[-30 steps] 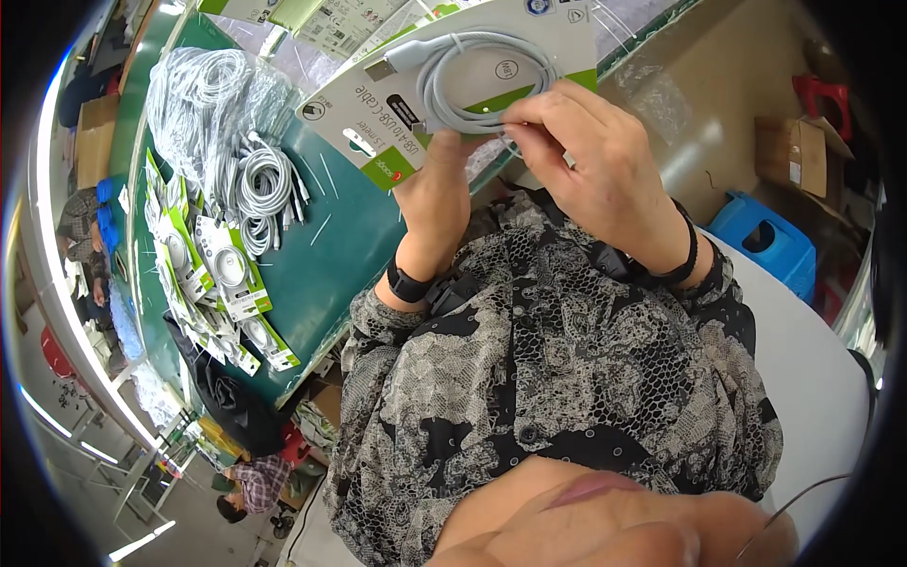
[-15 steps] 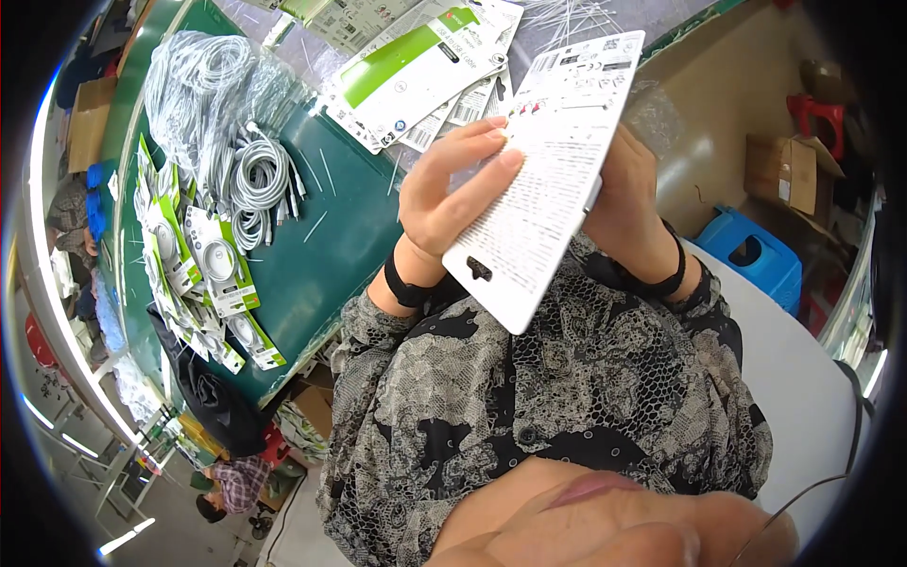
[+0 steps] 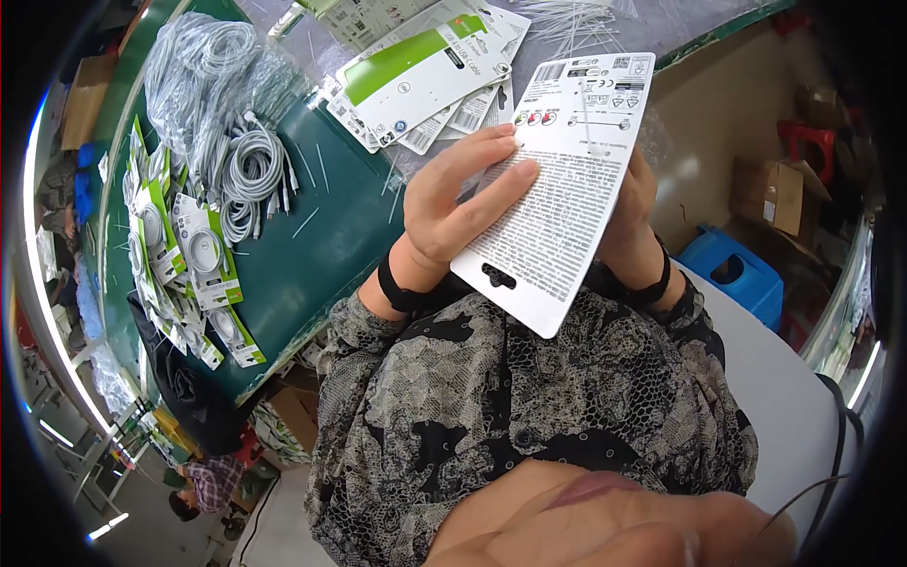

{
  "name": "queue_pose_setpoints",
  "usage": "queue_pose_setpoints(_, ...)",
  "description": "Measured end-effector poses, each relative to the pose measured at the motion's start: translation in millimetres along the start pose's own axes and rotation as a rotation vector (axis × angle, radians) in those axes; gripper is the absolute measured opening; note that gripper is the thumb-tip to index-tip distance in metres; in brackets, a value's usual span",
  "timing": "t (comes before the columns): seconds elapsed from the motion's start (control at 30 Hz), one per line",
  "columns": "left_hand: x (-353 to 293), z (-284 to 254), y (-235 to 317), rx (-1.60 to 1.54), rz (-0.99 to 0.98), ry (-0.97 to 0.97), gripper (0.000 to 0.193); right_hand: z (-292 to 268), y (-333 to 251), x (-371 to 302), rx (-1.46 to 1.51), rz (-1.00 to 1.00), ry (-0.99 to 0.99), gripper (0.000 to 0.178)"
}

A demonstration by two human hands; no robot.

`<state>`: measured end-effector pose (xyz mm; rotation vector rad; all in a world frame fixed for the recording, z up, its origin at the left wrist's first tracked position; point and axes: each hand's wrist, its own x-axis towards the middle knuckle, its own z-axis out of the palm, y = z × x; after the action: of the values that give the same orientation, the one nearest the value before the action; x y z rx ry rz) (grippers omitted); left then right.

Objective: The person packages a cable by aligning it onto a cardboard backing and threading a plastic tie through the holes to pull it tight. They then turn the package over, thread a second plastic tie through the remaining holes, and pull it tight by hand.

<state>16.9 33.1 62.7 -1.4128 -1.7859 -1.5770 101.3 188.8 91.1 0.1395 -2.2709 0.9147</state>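
A white cardboard backing card [image 3: 553, 213], printed side up with a hang hole at its near end, is held tilted in front of my chest. My left hand [image 3: 453, 203] pinches its left edge, thumb and fingers lying over the printed face. On the right, my right hand [image 3: 631, 217] is behind the card, so most of its fingers are hidden. A thin white cable tie [image 3: 589, 118] lies along the card's upper printed face. What is on the card's other side cannot be seen.
Coiled grey cables [image 3: 255, 175] lie beside a plastic-wrapped cable bundle [image 3: 203, 85] on the green table [image 3: 321, 255]. Several carded cables [image 3: 203, 250] are heaped left. Flat green-and-white cards [image 3: 425, 76] and loose white ties [image 3: 567, 24] lie at the back. A blue stool [image 3: 732, 274] stands right.
The card has turned so its printed face shows more fully, and the cable tie on it has come into view. Both hands keep hold, with the right one lower behind it.
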Motion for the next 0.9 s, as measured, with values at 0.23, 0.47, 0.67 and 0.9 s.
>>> queue_pose_setpoints(0.23, -3.9, 5.3, 0.9, -0.029, -0.02, -0.018, 0.042, -1.3, 1.4, -6.7, -0.014, 0.035, -0.058, 0.033)
queue_pose_setpoints(0.47, -6.7, 8.8, 1.3, -0.095, -0.05, 0.025, 0.043, -0.7, -0.1, -7.8, -0.1, 0.046, -0.042, 0.034)
queue_pose_setpoints(0.67, -6.5, 8.2, 1.4, -0.108, -0.039, 0.04, 0.043, -5.7, -2.5, -5.9, -0.076, -0.025, -0.074, 0.034)
queue_pose_setpoints(0.9, -2.9, 6.1, 5.4, -0.085, -0.025, -0.008, 0.041, -7.3, 1.5, -9.3, -0.07, -0.038, -0.08, 0.036)
